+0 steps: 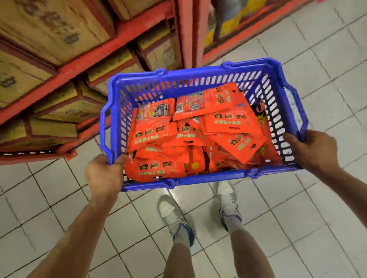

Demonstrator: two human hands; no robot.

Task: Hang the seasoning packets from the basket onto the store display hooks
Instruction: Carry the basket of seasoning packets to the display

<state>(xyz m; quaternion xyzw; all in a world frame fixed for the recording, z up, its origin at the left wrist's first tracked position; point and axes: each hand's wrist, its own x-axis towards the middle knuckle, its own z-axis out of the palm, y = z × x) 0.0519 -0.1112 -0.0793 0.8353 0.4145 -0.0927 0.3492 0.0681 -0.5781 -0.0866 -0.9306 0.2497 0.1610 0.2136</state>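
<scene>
A blue plastic basket [195, 73] hangs in the air in front of me, above the tiled floor. Several orange-red seasoning packets [189, 138] lie piled inside it, some face down with barcodes showing. My left hand [103, 177] grips the basket's near left corner, thumb over the rim. My right hand [310, 148] grips the near right corner the same way. No display hooks are in view.
Red metal shelving [96, 51] stacked with cardboard boxes [37, 29] runs along the left and far side. A red upright [185, 24] and a colourful panel [245, 13] stand beyond the basket. My two feet in white-and-blue shoes [175, 216] stand on pale floor tiles [336, 192].
</scene>
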